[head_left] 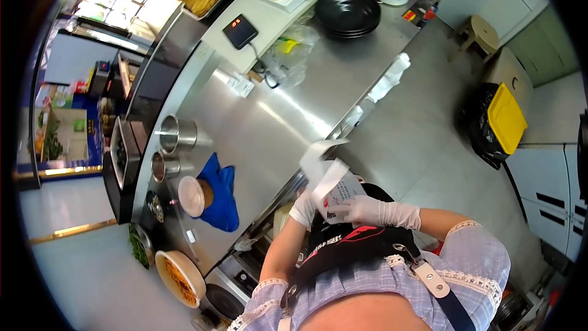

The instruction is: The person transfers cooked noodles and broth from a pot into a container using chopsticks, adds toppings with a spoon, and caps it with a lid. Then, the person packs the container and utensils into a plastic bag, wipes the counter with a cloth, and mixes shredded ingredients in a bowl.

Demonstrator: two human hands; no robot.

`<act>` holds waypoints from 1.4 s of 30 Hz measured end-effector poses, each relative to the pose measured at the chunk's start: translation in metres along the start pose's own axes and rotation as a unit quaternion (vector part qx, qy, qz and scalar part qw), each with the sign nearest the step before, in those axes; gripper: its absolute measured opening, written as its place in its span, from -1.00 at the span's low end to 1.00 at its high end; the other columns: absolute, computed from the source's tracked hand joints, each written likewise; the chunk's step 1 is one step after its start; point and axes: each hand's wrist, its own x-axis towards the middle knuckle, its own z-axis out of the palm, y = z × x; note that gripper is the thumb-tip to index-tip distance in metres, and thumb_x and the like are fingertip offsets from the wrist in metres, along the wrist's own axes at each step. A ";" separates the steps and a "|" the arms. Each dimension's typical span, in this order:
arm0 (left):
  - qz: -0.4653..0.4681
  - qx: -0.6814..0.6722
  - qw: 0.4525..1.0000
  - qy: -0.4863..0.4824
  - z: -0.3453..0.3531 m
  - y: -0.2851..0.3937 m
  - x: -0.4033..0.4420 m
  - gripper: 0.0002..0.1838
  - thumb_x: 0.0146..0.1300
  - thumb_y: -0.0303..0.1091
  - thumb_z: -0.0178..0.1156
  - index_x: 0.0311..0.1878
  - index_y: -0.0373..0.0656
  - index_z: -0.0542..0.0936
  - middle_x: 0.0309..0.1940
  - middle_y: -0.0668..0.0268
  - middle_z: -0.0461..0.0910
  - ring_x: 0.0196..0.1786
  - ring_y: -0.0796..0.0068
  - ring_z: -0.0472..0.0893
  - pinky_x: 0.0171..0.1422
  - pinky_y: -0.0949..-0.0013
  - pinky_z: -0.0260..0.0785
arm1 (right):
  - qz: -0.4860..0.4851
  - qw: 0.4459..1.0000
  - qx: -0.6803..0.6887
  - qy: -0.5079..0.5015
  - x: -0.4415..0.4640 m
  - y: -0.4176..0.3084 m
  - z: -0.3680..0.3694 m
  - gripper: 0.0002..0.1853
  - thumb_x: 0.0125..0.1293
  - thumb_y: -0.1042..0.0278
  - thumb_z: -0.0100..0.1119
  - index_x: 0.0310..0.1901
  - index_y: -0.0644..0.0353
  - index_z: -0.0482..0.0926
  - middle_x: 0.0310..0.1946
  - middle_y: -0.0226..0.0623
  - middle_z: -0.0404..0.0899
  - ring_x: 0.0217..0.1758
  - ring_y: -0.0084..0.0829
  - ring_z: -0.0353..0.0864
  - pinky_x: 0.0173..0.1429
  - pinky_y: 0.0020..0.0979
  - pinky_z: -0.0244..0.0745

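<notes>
gloved left hand (302,209) clamps a printed white paper bag (340,192) (blurred, perhaps a sleeve) by its edge before the black apron (383,240), seemingly to steady it; gloved right hand (372,211) touches its front, whether gripping i cannot tell.

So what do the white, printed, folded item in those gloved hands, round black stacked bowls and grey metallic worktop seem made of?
White, printed, folded item: probably matte paper, given the crisp creases, though thin plastic is possible.
Round black stacked bowls: glossy highlights suggest plastic or glazed ceramic.
Grey metallic worktop: likely satin stainless steel; bright streaks reflect off it.
</notes>
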 end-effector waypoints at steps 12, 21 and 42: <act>0.095 -0.126 0.977 0.145 -0.026 0.048 -0.109 -0.46 0.33 0.05 -0.07 0.19 -0.17 0.41 0.08 0.26 0.49 0.11 0.42 0.45 0.23 0.11 0.22 | -0.046 0.967 -0.176 -0.177 0.084 -0.006 -0.020 -0.75 -0.10 0.36 0.17 -0.32 0.22 0.66 0.17 -0.26 0.41 -0.12 -0.35 0.50 -0.09 -0.32 0.42; 0.195 0.069 0.927 0.313 -0.061 0.066 -0.164 -0.80 0.15 -0.27 0.32 -0.38 -0.25 0.67 -0.56 0.40 0.61 -0.46 0.63 0.53 -0.26 0.54 0.37 | -0.007 0.998 -0.038 -0.050 0.179 -0.025 -0.034 -0.78 0.18 0.19 0.18 -0.39 0.18 0.60 -0.19 -0.26 0.57 -0.19 -0.20 0.59 -0.09 -0.26 0.49; 0.332 -0.131 0.913 0.196 -0.136 0.125 -0.287 -0.69 0.39 -0.37 0.00 0.09 -0.35 0.47 -0.07 0.25 0.57 -0.04 0.47 0.56 0.10 0.39 0.41 | 0.254 0.932 0.214 0.145 0.398 -0.091 0.017 -0.71 0.29 0.30 0.18 -0.53 0.31 0.50 -0.73 -0.46 0.33 -0.61 -0.69 0.22 -0.54 -0.48 0.23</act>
